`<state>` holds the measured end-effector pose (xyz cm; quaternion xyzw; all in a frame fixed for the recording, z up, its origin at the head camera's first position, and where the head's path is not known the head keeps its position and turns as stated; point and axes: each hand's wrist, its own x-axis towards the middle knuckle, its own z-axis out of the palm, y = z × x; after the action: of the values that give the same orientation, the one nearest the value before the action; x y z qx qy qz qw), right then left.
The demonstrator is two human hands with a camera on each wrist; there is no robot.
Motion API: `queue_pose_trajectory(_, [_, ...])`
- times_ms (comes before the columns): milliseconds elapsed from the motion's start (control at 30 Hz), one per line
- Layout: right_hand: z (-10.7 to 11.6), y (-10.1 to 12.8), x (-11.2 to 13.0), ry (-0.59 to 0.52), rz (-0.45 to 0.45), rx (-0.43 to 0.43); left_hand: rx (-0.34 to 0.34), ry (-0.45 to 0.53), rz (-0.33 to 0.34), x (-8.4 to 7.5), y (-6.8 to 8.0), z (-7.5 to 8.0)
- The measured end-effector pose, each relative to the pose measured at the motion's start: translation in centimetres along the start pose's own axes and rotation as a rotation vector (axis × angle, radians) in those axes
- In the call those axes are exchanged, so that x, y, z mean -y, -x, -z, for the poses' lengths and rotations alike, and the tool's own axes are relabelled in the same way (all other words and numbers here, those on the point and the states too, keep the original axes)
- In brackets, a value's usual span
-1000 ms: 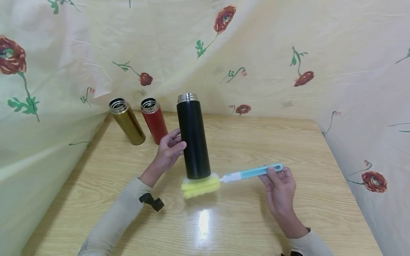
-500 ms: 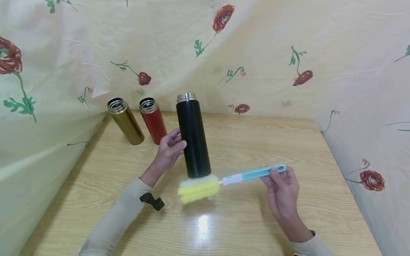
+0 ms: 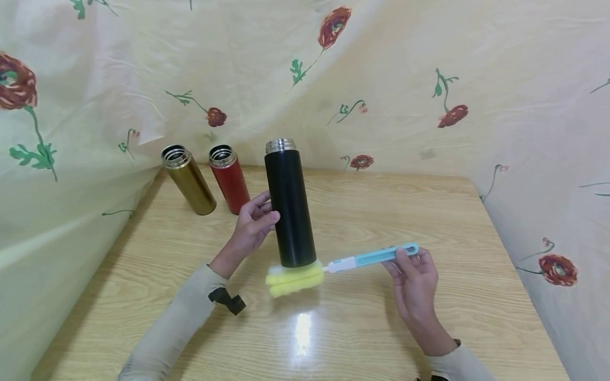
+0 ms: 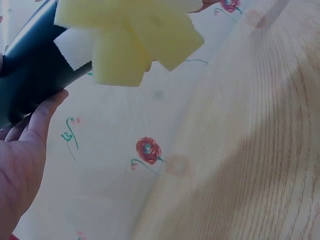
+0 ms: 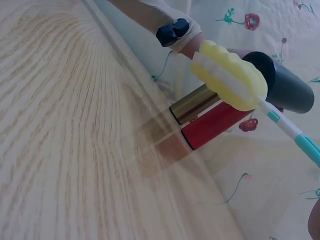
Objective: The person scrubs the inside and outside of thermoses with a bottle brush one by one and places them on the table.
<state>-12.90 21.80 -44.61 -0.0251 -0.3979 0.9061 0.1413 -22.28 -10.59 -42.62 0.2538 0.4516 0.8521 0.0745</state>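
My left hand (image 3: 252,225) grips a tall black thermos bottle (image 3: 292,206) around its middle, with its bare steel mouth up and no lid on. In my right hand (image 3: 416,283) is the light-blue and white handle of a bottle brush (image 3: 376,258), pinched near its looped end. The brush's yellow and white sponge head (image 3: 295,280) lies at the bottle's base, overlapping it in the head view. From the left wrist view, the sponge head (image 4: 120,40) spreads its flaps beside the bottle's lower end (image 4: 35,65). The right wrist view shows the sponge (image 5: 230,75) in front of the bottle's base.
A gold thermos (image 3: 190,182) and a red thermos (image 3: 231,180), both lidless, stand upright at the back left of the wooden table (image 3: 381,211). Flower-patterned cloth (image 3: 391,63) hangs around the back and sides. A black strap (image 3: 226,300) hangs at the left cuff.
The sponge head and the right hand shifted out and down, then back up a little, along the bottle's base. The bottle and left hand stay nearly in place.
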Motion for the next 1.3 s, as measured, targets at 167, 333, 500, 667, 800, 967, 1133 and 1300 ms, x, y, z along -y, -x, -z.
queue_pose_trajectory(167, [0.0, 0.3, 0.6, -0.049, 0.015, 0.043, -0.012, -0.021, 0.006, 0.1, 0.0, 0.0])
queue_pose_trajectory(333, [0.0, 0.6, 1.3, -0.094, 0.041, 0.089, -0.034, -0.011, 0.015, 0.1, -0.1, 0.0])
queue_pose_trajectory(500, [-0.1, 0.6, 1.3, -0.101, 0.038, 0.086, -0.034, -0.013, 0.017, 0.1, -0.1, -0.1])
queue_pose_trajectory(667, [0.1, 0.3, 0.8, -0.098, 0.037, 0.033, -0.009, 0.008, 0.009, -0.1, -0.1, -0.2])
queue_pose_trajectory(800, [0.2, 0.1, 0.4, -0.044, 0.039, -0.022, -0.001, 0.000, -0.005, 0.1, -0.1, -0.2])
queue_pose_trajectory(967, [0.2, 0.4, 0.5, -0.058, 0.046, -0.014, -0.009, -0.041, -0.016, 0.3, -0.1, -0.1])
queue_pose_trajectory(1133, [0.2, 0.7, 0.9, -0.124, 0.065, 0.045, -0.032, -0.088, -0.010, 0.4, -0.1, 0.1])
queue_pose_trajectory(1300, [0.2, 1.0, 1.3, -0.156, 0.078, 0.079, -0.054, -0.136, -0.018, 0.4, -0.2, 0.1])
